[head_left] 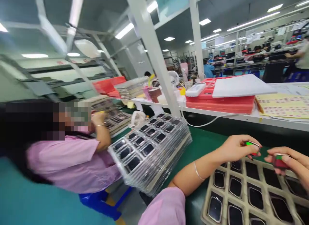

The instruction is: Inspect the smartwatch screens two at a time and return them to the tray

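At the right, my left hand (238, 148) pinches a small framed piece (252, 147) with a green and red face between thumb and fingers. Facing it, my right hand (291, 159) grips a similar framed piece (281, 161) with a red and green face. The two pieces are apart. Both hands are above the far edge of a beige compartment tray (226, 194), which holds several dark rectangular framed parts (235, 186).
Left of my forearm stands a tall stack of clear plastic trays (149, 154) with dark parts. A person in pink (67, 157) sits at the left. Red trays (219, 104) and a white sheet lie on the shelf ahead, beside a slanted white post (154, 54).
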`<state>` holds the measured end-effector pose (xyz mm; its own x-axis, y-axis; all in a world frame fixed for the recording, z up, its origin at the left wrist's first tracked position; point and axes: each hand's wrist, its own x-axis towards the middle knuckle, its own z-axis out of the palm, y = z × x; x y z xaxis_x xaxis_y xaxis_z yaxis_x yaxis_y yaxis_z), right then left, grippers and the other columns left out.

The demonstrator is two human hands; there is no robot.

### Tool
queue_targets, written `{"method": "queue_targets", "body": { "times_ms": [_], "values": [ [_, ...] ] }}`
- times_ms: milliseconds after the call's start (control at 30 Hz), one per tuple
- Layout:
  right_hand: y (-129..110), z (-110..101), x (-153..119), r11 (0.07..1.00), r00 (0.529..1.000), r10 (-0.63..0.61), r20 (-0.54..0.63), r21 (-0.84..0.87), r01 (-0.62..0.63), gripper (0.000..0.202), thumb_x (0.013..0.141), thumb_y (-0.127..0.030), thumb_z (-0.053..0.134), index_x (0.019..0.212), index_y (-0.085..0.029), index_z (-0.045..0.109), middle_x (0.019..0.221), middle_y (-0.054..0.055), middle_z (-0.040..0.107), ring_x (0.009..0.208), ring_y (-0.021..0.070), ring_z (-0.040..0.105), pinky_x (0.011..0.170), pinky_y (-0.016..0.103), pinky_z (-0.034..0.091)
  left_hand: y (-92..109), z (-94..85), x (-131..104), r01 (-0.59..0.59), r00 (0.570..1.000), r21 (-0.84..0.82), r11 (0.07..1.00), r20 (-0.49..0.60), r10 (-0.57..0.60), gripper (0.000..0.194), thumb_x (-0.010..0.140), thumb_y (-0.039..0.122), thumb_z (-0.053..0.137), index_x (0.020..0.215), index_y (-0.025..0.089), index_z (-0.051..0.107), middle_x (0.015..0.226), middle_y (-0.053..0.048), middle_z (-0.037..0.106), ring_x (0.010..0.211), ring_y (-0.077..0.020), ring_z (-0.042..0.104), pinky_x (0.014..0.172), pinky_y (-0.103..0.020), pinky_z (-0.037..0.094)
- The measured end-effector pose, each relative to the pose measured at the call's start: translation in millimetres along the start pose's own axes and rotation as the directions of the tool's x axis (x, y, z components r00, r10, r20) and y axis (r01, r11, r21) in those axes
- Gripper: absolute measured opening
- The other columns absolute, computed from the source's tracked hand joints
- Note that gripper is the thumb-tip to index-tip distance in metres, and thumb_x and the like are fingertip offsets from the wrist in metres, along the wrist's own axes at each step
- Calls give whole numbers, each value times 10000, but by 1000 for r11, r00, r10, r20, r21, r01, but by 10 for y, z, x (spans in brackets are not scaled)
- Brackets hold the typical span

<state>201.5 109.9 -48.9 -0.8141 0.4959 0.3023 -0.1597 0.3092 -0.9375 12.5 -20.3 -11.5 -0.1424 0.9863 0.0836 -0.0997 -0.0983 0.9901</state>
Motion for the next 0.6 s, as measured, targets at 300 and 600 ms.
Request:
{"method": "queue_targets", "body": {
  "times_ms": [300,600],
  "values": [
    [-371,195,103,991,998,67,4,118,-67,282,870,-253,581,1141,-176,595,1024,90,701,683,133,661,580,240,561,89,-62,22,-77,996,191,979,-32,85,295,761,257,697,1024,134,642,879,-62,688,757,-155,626,694,-279,527],
    [-342,181,95,989,999,25,44,147,-31,418,782,-107,564,1193,-172,529,1009,56,664,683,91,616,610,214,539,122,-46,3,-35,998,245,969,-36,45,374,757,231,698,1115,155,621,992,-78,711,939,-200,667,785,-291,534]
  ]
}}
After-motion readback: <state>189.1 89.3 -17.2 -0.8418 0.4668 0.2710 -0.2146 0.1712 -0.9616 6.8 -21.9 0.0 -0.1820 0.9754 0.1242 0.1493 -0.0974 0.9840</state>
